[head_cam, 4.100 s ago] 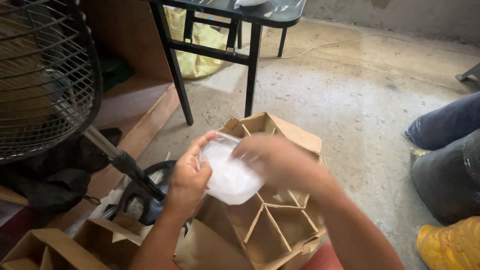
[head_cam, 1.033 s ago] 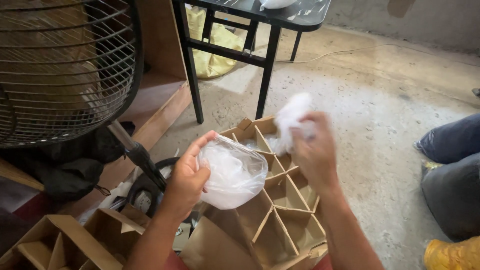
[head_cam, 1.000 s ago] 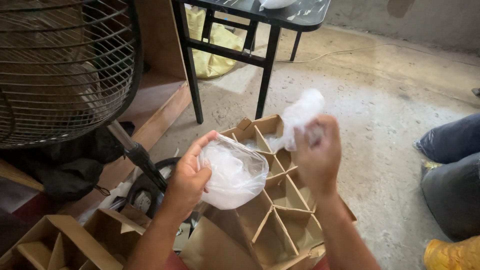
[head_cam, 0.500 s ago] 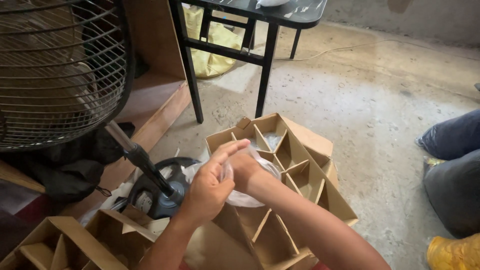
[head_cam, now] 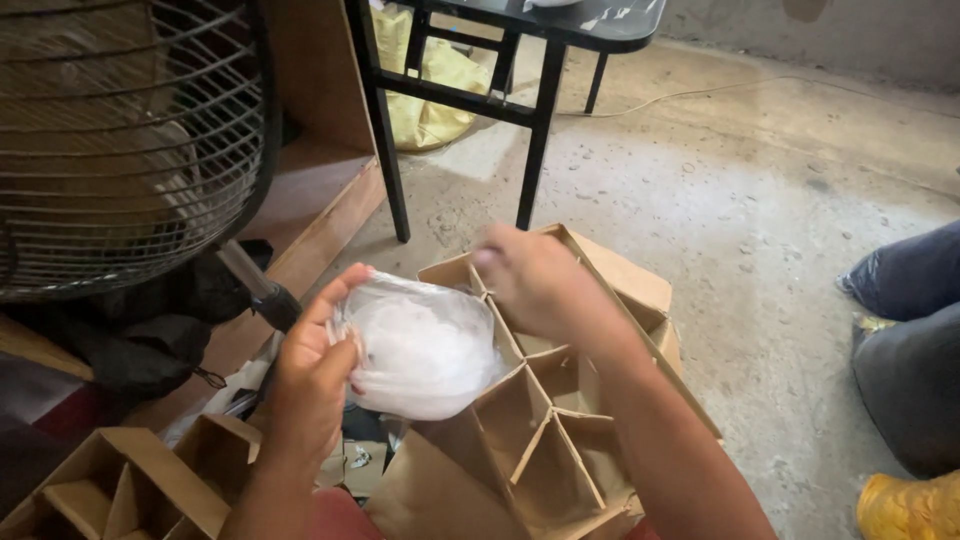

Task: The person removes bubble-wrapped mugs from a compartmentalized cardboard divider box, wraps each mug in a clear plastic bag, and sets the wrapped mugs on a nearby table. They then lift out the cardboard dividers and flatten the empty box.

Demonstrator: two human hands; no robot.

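at the bottom edge both forearms are cut off, and a second brown cardboard divider box at lower left shows only in part. the left hand curls its fingers and thumb around the left side of a round clear plastic-wrapped bundle of white stuff, holding it above the near cells of a brown cardboard box with cardboard cell dividers; what the white stuff inside the wrap is cannot be made out. the right hand is blurred, its fingers bent down at the bundle's far right edge over the box, and whether it pinches the wrap or only touches it cannot be told. the arm hides several cells of the box. to the left a dark wire-caged standing fan is cropped by the frame, its pole running down behind the left hand. at the right edge, dark trouser legs and a yellow shoe of another person are partly seen on the grey concrete floor. farther off stands a black metal-legged table, its top cut off, with a yellow sack behind its legs.
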